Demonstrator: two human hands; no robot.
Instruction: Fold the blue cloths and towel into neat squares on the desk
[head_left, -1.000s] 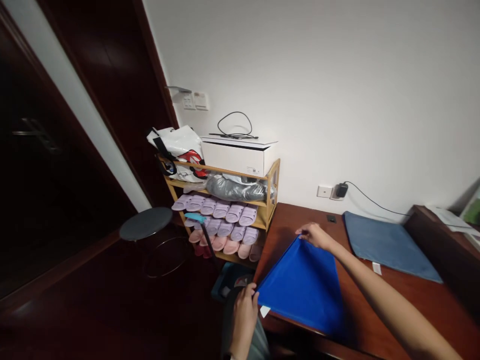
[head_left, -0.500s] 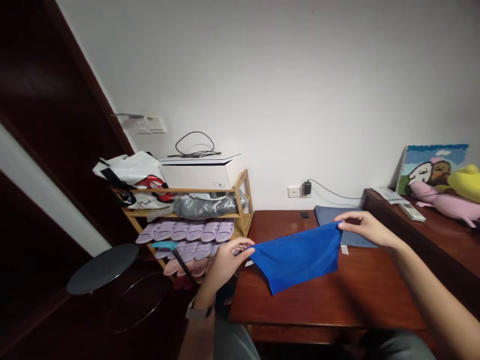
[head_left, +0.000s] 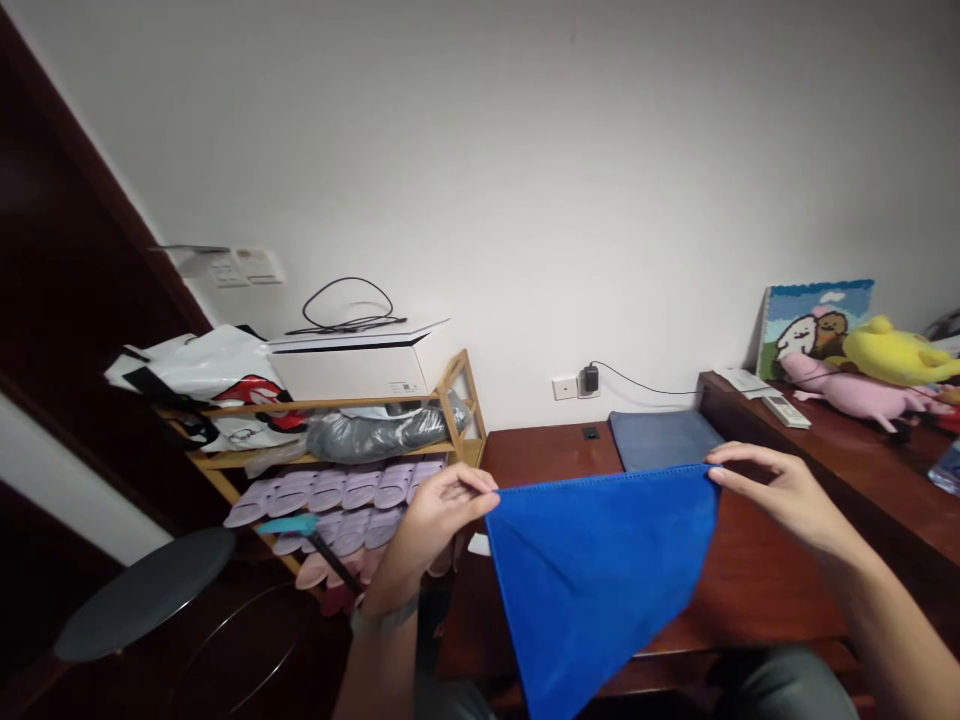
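A bright blue cloth (head_left: 600, 570) hangs stretched between my two hands above the brown wooden table (head_left: 772, 590). My left hand (head_left: 450, 510) pinches its upper left corner between thumb and fingers. At the upper right corner, my right hand (head_left: 765, 485) grips the stitched edge the same way. The top edge runs nearly straight, while the lower part droops to a point at the bottom of the view. Behind the cloth, a folded grey-blue cloth (head_left: 660, 435) lies flat at the back of the table.
To the left stands a wooden rack (head_left: 457, 400) with several purple slippers (head_left: 330, 490), a white box (head_left: 352, 370) and a bag. A round black stool (head_left: 150, 590) is at the far left. On the right ledge lie a remote (head_left: 786, 412) and plush toys (head_left: 847, 385).
The blue cloth has come nearer and opened out, its lower part swinging down. My hands are slightly farther apart, still holding the corners. The view has turned a little to the right.
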